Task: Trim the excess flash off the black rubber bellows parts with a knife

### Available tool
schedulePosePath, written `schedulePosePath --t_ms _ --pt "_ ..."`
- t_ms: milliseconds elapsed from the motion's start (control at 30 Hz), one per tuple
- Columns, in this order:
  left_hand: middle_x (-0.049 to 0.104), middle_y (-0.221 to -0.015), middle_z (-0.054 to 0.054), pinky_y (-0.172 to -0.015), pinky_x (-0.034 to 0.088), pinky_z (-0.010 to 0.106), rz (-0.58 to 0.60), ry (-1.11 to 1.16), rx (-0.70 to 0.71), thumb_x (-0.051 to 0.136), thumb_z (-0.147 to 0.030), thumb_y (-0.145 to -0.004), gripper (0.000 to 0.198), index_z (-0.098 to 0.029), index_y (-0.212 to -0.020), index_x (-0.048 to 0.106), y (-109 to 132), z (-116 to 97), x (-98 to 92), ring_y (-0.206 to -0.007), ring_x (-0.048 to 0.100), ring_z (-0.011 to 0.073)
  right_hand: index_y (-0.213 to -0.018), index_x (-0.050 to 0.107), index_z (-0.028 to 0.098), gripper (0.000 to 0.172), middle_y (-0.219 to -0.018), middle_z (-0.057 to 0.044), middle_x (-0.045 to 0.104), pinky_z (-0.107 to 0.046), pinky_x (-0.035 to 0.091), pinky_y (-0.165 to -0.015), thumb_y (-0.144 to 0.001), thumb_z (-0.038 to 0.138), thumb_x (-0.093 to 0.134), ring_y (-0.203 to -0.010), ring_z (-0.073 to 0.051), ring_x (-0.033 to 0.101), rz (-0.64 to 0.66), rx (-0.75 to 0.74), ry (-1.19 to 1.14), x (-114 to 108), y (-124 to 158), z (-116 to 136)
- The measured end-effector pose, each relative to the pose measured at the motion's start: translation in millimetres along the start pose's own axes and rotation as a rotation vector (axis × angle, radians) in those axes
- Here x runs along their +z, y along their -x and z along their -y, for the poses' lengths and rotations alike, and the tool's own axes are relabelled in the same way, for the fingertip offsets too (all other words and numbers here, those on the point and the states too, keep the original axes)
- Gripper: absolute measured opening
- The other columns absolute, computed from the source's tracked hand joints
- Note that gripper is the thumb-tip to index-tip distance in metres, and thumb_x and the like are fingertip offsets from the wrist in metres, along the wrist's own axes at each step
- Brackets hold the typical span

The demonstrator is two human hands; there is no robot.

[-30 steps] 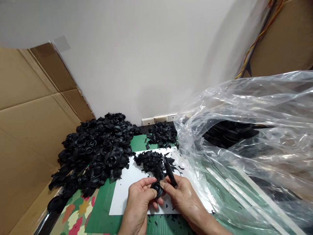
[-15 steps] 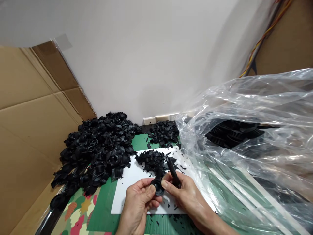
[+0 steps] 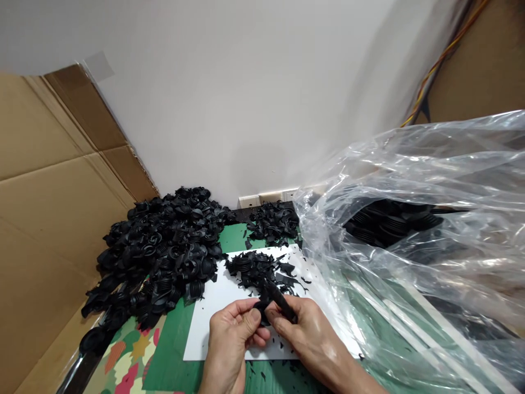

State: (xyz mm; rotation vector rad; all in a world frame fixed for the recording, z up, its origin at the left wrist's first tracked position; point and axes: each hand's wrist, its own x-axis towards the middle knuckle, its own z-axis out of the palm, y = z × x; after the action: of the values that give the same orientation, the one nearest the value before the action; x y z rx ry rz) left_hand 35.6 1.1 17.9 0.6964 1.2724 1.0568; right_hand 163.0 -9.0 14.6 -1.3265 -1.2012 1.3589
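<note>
Part (image 3: 261,307), black, clamped between left hand's (image 3: 230,331) thumb and fingers, right hand's (image 3: 311,331) fingers wrapped round dark tool (image 3: 283,303) alongside; best held firm, tool tip clear of left fingertips.

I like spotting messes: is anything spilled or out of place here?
Yes: small black scraps lie past the near edge of the white sheet, on the green surface. They look spilled because they're loosely scattered, while most other black pieces are heaped together.
</note>
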Motion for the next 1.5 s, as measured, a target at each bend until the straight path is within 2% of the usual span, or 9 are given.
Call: schedulePosePath --t_ms 167,333,467,633,733,833,1000,1267,1500 --pt "0.064 -0.044 0.002 -0.041 0.042 0.017 -0.035 -0.049 0.075 0.081 -0.025 -0.05 0.028 -0.009 -0.072 0.072 3 3 1.3 -0.039 0.055 0.0093 -0.056 0.045 0.018 0.019 -0.052 0.005 0.041 -0.021 0.027 -0.046 -0.07 0.03 0.049 -0.05 -0.01 0.034 0.04 0.013 -0.032 -1 0 -3" --pt "0.068 -0.051 0.003 -0.041 0.044 0.02 -0.081 -0.093 0.118 0.082 -0.018 -0.043 0.025 -0.011 -0.066 0.073 4 5 4.4 -0.04 0.056 0.0105 -0.059 0.045 0.018 0.013 -0.053 0.004 0.045 -0.021 0.03 -0.046 -0.07 0.024 0.045 -0.05 -0.011 0.038 0.067 0.012 0.002 -2 0 -6" --pt "0.063 -0.043 0.0 -0.041 0.042 0.019 -0.051 -0.104 0.188 0.081 -0.016 -0.044 0.015 -0.012 -0.055 0.071 0 12 2.5 -0.04 0.052 0.0104 -0.058 0.048 0.018 0.01 -0.058 0.0 0.052 -0.023 0.032 -0.052 -0.065 0.012 0.043 -0.056 -0.015 0.047 0.019 -0.057 0.312 -3 1 0" --pt "0.068 -0.051 0.0 -0.049 0.045 0.02 -0.031 -0.079 0.173 0.083 -0.014 -0.042 0.022 -0.014 -0.063 0.075 -3 18 0.2 -0.051 0.057 0.0137 -0.063 0.049 0.019 0.014 -0.066 -0.003 0.058 -0.025 0.03 -0.056 -0.059 0.006 0.046 -0.061 -0.017 0.051 -0.068 -0.148 0.648 2 4 1" --pt "0.061 -0.043 -0.002 -0.044 0.04 0.018 0.015 -0.056 0.15 0.082 -0.02 -0.047 0.015 -0.013 -0.055 0.071 -1 16 0.6 -0.046 0.053 0.0109 -0.058 0.044 0.02 0.013 -0.059 -0.002 0.055 -0.025 0.03 -0.053 -0.059 0.007 0.046 -0.057 -0.016 0.048 -0.121 -0.086 0.566 6 4 -3" --pt "0.062 -0.043 -0.001 -0.041 0.039 0.017 0.032 -0.016 0.11 0.082 -0.028 -0.051 0.02 -0.012 -0.059 0.071 0 14 -0.9 -0.04 0.051 0.0085 -0.056 0.043 0.021 0.01 -0.052 0.002 0.05 -0.023 0.031 -0.049 -0.062 0.013 0.044 -0.052 -0.014 0.045 -0.158 -0.002 0.276 6 2 -6" --pt "0.064 -0.045 0.003 -0.039 0.04 0.016 0.005 0.032 0.043 0.084 -0.036 -0.046 0.036 -0.009 -0.068 0.073 -1 13 -5.6 -0.038 0.054 0.0084 -0.053 0.047 0.018 0.015 -0.049 0.006 0.041 -0.022 0.029 -0.046 -0.065 0.026 0.049 -0.048 -0.01 0.036 -0.083 0.022 -0.054 0 2 -4" --pt "0.064 -0.048 0.002 -0.036 0.039 0.015 0.018 0.072 0.005 0.085 -0.036 -0.043 0.035 -0.01 -0.063 0.073 0 8 -6.5 -0.036 0.053 0.0066 -0.053 0.052 0.016 0.018 -0.041 0.007 0.038 -0.021 0.02 -0.038 -0.065 0.03 0.057 -0.037 -0.006 0.029 -0.014 0.158 -0.136 -3 -3 -11" --pt "0.062 -0.041 0.003 -0.037 0.038 0.016 0.013 0.003 0.05 0.083 -0.037 -0.046 0.037 -0.01 -0.069 0.073 2 9 -6.6 -0.035 0.052 0.0079 -0.056 0.055 0.015 0.016 -0.05 0.005 0.043 -0.021 0.026 -0.045 -0.068 0.025 0.052 -0.048 -0.009 0.033 0.063 0.034 -0.076 -6 3 -3"
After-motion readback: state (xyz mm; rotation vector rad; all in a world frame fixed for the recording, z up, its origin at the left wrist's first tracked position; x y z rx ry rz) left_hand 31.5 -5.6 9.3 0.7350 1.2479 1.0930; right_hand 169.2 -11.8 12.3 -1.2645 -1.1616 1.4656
